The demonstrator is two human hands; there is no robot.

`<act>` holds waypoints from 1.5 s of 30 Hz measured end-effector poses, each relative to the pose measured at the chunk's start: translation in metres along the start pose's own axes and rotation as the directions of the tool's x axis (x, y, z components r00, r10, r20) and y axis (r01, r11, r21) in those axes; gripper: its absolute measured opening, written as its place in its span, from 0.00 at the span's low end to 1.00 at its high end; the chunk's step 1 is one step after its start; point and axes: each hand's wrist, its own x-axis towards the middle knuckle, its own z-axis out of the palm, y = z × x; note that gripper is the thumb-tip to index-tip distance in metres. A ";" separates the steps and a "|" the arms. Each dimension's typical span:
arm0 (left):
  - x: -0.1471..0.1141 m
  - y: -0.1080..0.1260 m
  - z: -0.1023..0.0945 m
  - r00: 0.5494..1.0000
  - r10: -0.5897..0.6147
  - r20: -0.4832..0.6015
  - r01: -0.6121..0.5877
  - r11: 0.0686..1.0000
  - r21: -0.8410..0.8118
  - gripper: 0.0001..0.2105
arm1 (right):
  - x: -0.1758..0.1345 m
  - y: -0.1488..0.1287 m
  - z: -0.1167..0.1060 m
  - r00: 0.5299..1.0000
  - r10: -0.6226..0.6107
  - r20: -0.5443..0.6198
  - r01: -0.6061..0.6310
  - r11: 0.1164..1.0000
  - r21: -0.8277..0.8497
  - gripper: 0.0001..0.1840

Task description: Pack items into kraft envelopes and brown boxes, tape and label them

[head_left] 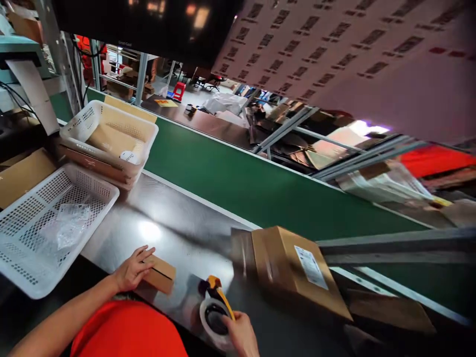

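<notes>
A small brown cardboard box [162,275] lies on the steel worktop. My left hand [134,270] rests against its left end, fingers stretched out over the top and apart. To the right, my right hand [241,333] is closed around a tape dispenser [215,302] with a yellow frame and a wide roll of clear tape. The dispenser is just above or on the worktop, to the right of the small box; I cannot tell whether it touches the metal.
A larger taped carton [293,267] with a white label stands on the right. White plastic baskets [111,186] [111,111] are at the left. Beyond the steel worktop [163,208] runs a green conveyor belt [208,163]. A dark monitor [148,29] hangs above.
</notes>
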 end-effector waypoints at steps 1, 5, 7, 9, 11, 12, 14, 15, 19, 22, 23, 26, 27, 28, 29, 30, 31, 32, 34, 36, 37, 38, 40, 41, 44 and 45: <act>-0.001 0.001 0.001 1.000 -0.001 -0.007 0.001 1.000 -0.017 0.23 | 0.001 -0.013 0.000 1.000 -0.006 0.007 0.006 1.000 0.029 0.09; 0.000 0.003 -0.001 1.000 -0.011 -0.027 0.010 0.998 -0.062 0.20 | -0.004 -0.083 -0.002 0.968 -0.250 -0.032 0.252 0.949 0.192 0.34; 0.001 0.003 -0.004 0.999 -0.022 -0.026 0.020 0.996 -0.087 0.18 | -0.006 -0.120 0.000 0.849 -0.527 -0.029 0.524 0.835 0.169 0.33; 0.002 0.003 -0.007 0.999 -0.033 -0.008 0.032 0.993 -0.111 0.17 | -0.005 -0.150 0.007 0.650 -0.757 0.057 0.752 0.653 0.088 0.32; 0.005 0.004 -0.010 0.999 -0.043 0.012 0.044 0.990 -0.132 0.16 | -0.001 -0.167 0.015 0.472 -0.872 0.132 0.878 0.478 0.018 0.36; 0.007 0.005 -0.011 0.999 -0.051 0.018 0.053 0.988 -0.144 0.15 | 0.002 -0.172 0.020 0.417 -0.897 0.148 0.908 0.419 -0.021 0.38; 0.011 0.007 -0.012 0.996 -0.082 0.021 0.084 0.980 -0.178 0.15 | 0.006 -0.175 0.027 0.368 -0.918 0.149 0.929 0.358 -0.092 0.41; 0.012 0.009 -0.013 0.995 -0.100 0.021 0.102 0.974 -0.201 0.14 | 0.007 -0.175 0.029 0.363 -0.920 0.148 0.930 0.348 -0.114 0.41; 0.009 0.016 -0.014 0.966 -0.242 -0.095 0.194 0.914 -0.356 0.18 | 0.006 -0.170 0.033 0.371 -0.917 0.145 0.926 0.354 -0.129 0.41; -0.001 0.029 -0.014 0.741 -0.592 -0.317 0.362 0.750 -0.553 0.23 | 0.003 -0.166 0.037 0.408 -0.906 0.113 0.911 0.396 -0.114 0.39; -0.004 0.036 -0.013 0.645 -0.690 -0.329 0.411 0.676 -0.612 0.22 | 0.002 -0.165 0.038 0.423 -0.899 0.112 0.905 0.412 -0.107 0.39; -0.004 0.062 -0.011 0.549 -0.828 -0.110 0.503 0.433 -0.749 0.24 | 0.000 -0.166 0.038 0.447 -0.883 0.144 0.894 0.435 -0.111 0.41; -0.001 0.071 -0.010 0.550 -0.835 0.002 0.501 0.328 -0.801 0.25 | -0.001 -0.167 0.037 0.449 -0.879 0.162 0.893 0.434 -0.118 0.41; 0.003 0.079 -0.009 0.553 -0.826 0.106 0.477 0.210 -0.853 0.27 | -0.001 -0.169 0.035 0.449 -0.875 0.183 0.893 0.432 -0.125 0.42; 0.007 0.085 -0.008 0.555 -0.810 0.191 0.436 0.087 -0.896 0.28 | -0.001 -0.171 0.033 0.448 -0.870 0.206 0.894 0.428 -0.133 0.43; 0.010 0.089 -0.008 0.557 -0.794 0.242 0.386 -0.010 -0.923 0.28 | 0.000 -0.174 0.031 0.447 -0.864 0.232 0.894 0.425 -0.140 0.44; 0.014 0.091 -0.007 0.558 -0.790 0.253 0.343 -0.058 -0.938 0.28 | 0.000 -0.177 0.028 0.446 -0.856 0.261 0.895 0.421 -0.147 0.45; 0.016 0.091 -0.007 0.554 -0.796 0.245 0.326 -0.063 -0.943 0.28 | 0.001 -0.181 0.026 0.444 -0.847 0.292 0.896 0.417 -0.152 0.46; 0.018 0.086 -0.005 0.509 -0.838 0.195 0.378 0.014 -0.926 0.26 | 0.002 -0.190 0.023 0.441 -0.824 0.356 0.897 0.414 -0.153 0.47; 0.019 0.077 -0.003 0.443 -0.888 0.120 0.462 0.111 -0.880 0.25 | 0.002 -0.200 0.019 0.443 -0.786 0.431 0.892 0.434 -0.126 0.45; 0.019 0.073 -0.002 0.417 -0.905 0.083 0.491 0.147 -0.859 0.24 | 0.003 -0.205 0.016 0.449 -0.760 0.470 0.884 0.455 -0.108 0.44; 0.020 0.068 -0.001 0.397 -0.916 0.050 0.508 0.174 -0.844 0.24 | 0.004 -0.209 0.012 0.457 -0.730 0.508 0.872 0.481 -0.094 0.42; 0.022 0.060 -0.001 0.379 -0.925 0.020 0.517 0.194 -0.834 0.22 | 0.006 -0.214 0.002 0.475 -0.666 0.575 0.847 0.524 -0.093 0.39; 0.022 0.056 -0.001 0.373 -0.928 0.019 0.521 0.192 -0.832 0.21 | 0.008 -0.215 -0.004 0.478 -0.638 0.603 0.840 0.533 -0.102 0.39; 0.020 0.043 -0.005 0.348 -0.937 0.016 0.528 0.181 -0.830 0.18 | 0.013 -0.205 -0.018 0.472 -0.592 0.653 0.838 0.532 -0.124 0.39; 0.017 0.038 -0.006 0.339 -0.941 0.013 0.530 0.180 -0.828 0.18 | 0.014 -0.200 -0.021 0.474 -0.585 0.658 0.837 0.532 -0.129 0.39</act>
